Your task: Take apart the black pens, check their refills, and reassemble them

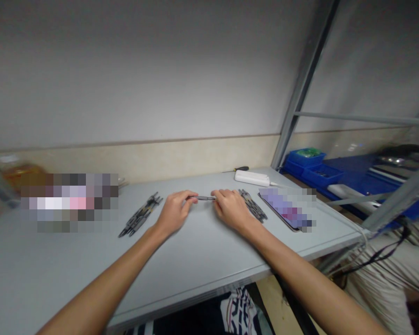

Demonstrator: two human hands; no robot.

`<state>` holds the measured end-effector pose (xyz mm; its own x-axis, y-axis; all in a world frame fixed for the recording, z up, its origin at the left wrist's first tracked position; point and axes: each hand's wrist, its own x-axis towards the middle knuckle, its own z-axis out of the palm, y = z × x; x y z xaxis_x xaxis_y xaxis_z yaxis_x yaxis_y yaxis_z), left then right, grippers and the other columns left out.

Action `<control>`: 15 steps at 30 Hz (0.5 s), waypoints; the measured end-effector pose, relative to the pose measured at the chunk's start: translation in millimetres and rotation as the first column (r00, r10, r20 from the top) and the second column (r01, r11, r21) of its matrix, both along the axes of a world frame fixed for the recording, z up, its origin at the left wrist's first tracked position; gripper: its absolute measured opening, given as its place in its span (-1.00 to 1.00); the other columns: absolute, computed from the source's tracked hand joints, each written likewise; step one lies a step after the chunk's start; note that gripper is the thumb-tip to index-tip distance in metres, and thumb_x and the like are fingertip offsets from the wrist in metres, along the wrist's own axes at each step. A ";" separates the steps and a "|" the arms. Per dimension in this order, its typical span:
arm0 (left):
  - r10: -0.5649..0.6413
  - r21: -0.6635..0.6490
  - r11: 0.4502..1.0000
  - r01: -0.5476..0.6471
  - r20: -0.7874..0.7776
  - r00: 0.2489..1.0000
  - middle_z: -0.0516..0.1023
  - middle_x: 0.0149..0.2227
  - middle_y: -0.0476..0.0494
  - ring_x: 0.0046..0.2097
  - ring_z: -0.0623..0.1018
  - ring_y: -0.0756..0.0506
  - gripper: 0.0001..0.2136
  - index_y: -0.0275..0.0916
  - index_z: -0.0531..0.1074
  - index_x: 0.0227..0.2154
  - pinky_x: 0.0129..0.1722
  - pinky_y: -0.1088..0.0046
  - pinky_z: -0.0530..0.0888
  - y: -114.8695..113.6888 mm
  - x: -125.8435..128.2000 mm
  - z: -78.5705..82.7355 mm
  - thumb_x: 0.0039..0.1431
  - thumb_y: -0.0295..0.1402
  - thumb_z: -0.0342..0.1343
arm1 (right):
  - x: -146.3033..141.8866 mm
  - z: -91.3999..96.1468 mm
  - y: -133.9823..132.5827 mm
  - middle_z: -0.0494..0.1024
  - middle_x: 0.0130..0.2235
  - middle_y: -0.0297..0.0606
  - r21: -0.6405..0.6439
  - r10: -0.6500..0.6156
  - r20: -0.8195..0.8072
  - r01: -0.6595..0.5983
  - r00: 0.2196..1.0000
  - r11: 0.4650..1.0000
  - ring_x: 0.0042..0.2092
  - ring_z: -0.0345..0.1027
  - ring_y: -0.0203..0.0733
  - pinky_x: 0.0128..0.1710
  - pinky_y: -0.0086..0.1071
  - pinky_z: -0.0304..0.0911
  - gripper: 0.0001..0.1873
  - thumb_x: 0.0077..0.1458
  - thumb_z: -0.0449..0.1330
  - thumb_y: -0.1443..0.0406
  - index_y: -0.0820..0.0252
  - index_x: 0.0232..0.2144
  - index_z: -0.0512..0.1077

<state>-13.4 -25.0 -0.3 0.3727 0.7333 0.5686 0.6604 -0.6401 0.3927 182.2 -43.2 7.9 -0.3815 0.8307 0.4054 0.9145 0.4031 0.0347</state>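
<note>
Between my two hands, over the middle of the grey table, a slim dark grey pen-like rod lies roughly level. My left hand pinches its left end between thumb and fingers. At its right end, my right hand has its fingers closed on the tip. A heap of similar grey rods lies slantwise to the left of my left hand. Another heap of rods sits just beyond my right hand, which partly covers it. The exact kind of these rods is too small to tell.
A white power strip and a screwdriver lie at the back right. Nearer is a phone, its screen blurred out. Blue bins stand past the metal post. A pixelated object covers the left side.
</note>
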 end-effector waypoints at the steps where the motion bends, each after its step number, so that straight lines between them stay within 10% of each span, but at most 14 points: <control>1: 0.007 0.005 1.000 -0.007 -0.046 0.999 0.56 -0.32 -0.10 -0.23 0.49 -0.06 -0.77 -0.24 0.44 -0.29 -0.18 0.39 0.36 -0.3 0.8 -0.2 0.22 -0.31 -0.11 | -2.5 -1.7 0.2 0.49 -0.28 -0.07 -0.033 -0.049 0.014 0.050 0.999 0.998 -0.24 0.32 -0.09 -0.25 -0.31 0.08 -0.73 0.15 -0.08 0.36 0.22 -0.18 0.37; 8: 0.076 0.214 0.976 0.041 -0.512 0.856 0.46 -0.11 -0.23 -0.04 0.35 -0.18 -0.71 -0.23 0.32 -0.06 -0.01 0.17 0.17 -7.4 10.3 4.5 0.17 -0.45 -0.14 | -10.1 -10.9 4.1 0.54 -0.34 -0.04 -0.220 -0.264 -0.041 0.249 0.964 0.943 -0.31 0.40 -0.07 -0.40 -0.36 0.11 -0.67 0.14 -0.07 0.19 0.20 -0.28 0.45; 15: 0.110 0.245 0.968 0.053 -0.603 0.790 0.45 -0.27 -0.32 -0.12 0.40 -0.23 -0.80 -0.31 0.37 -0.25 -0.11 0.18 0.25 -1.8 17.3 0.0 0.13 -0.46 -0.12 | -17.5 -1.5 7.7 0.56 -0.42 -0.12 -0.524 -0.222 -0.135 0.121 0.966 0.843 -0.39 0.40 -0.17 -0.50 -0.42 0.09 -0.61 0.07 0.00 0.10 0.22 -0.45 0.52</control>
